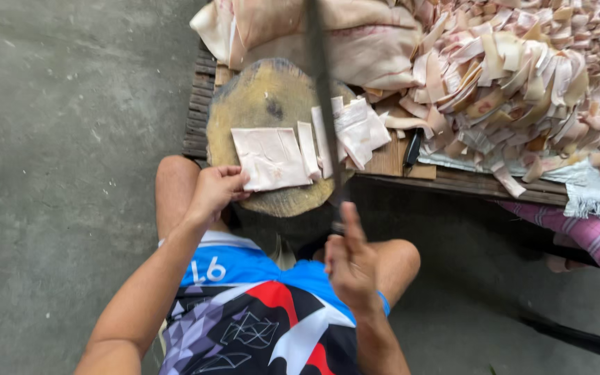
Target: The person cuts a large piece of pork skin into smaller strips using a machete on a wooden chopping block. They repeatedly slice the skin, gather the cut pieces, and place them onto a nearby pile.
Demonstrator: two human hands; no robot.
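R grip (347, 260) on cleaver (322, 90), L hand (218, 187) pinning slab (269, 158)

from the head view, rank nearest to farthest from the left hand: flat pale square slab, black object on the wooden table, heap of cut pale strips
1. Flat pale square slab, on the round wooden block, touching the left hand.
2. Black object, on the table to the right.
3. Heap of cut pale strips, far right.

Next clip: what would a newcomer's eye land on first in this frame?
Probably the long dark knife blade raised over the round wooden chopping block, gripped by the right hand near the bottom centre. On the block lies a pale square slab pinned at its near edge by the left hand, with cut strips beside it. To the right, a big heap of pale strips covers the low table.
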